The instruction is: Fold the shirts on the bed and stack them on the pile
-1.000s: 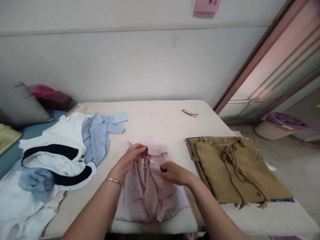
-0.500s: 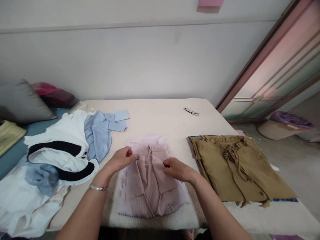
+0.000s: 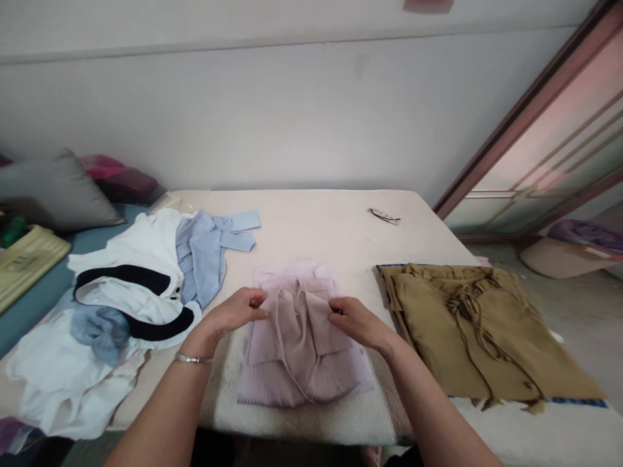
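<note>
In front of me lies a folded pale pink garment, pleated or ribbed, with a smoother collar-like piece and a thin cord down its middle. My left hand pinches the upper left corner of that smoother piece between thumb and fingers. On the opposite side my right hand grips its upper right corner, the fingertips curled and partly hidden. Both wrists rest low over the cloth, and a silver bracelet circles the left one.
Olive-brown trousers with a tied drawstring lie folded on the right. To the left are a heaped white garment with black trim and a light blue ribbed garment. Eyeglasses lie at the back of the cream-covered table.
The view has turned slightly, so everything sits further right. Both hands stay at the pink garment's upper part, which now looks pulled straighter. A small pale tie near its lower edge no longer shows.
</note>
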Available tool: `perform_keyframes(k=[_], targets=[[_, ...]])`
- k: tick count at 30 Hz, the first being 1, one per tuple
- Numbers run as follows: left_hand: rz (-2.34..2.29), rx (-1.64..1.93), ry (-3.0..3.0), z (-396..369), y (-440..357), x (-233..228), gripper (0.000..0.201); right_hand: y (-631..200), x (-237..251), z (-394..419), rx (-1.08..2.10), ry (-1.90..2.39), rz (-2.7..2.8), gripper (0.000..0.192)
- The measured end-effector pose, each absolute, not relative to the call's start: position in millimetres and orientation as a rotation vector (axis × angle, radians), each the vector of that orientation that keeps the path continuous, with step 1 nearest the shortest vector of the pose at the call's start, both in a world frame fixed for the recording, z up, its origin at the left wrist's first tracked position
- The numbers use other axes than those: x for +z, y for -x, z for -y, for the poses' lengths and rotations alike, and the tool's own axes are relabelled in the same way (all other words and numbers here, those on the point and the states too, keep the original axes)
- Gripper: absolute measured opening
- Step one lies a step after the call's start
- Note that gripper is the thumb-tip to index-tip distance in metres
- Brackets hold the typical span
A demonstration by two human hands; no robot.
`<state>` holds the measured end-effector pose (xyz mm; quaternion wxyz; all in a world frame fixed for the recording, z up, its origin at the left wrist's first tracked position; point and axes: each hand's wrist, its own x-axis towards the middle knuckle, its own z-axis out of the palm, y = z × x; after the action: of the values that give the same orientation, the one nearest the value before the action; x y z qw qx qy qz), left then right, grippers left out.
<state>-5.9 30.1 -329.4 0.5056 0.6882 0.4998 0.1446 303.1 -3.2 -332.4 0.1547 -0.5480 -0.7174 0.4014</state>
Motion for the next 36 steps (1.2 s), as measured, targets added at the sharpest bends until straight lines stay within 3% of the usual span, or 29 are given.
perform_keyframes(k=[6, 9, 14, 22, 27, 36], targets=[[-1.702, 0.833, -1.608, -48, -10, -343, 0.028, -298, -352, -19, 0.784, 1.644, 1.618, 0.023], [-1.937, 0.657, -1.696, -50, -12, -355, 0.034, -296, -368, -25, 0.806, 1.746, 1.505, 0.029], [-2.082, 0.292, -1.79, -40, -3, -358, 0.024, -299, -373, -23, 0.778, 1.889, 1.483, 0.035], [-2.028, 0.262, -1.658, -37, -10, -367, 0.022, -294, -366, -18, 0.648, 2.023, 1.686, 0.021], [-2.081, 0.236, -1.666, -35, -17, -367, 0.014, -286, -374, -17, 0.403, 1.737, 1.685, 0.032], [-2.183, 0.148, -1.703, -25, -11, -355, 0.027, -292, -358, -14, 0.418, 2.365, 1.726, 0.036]])
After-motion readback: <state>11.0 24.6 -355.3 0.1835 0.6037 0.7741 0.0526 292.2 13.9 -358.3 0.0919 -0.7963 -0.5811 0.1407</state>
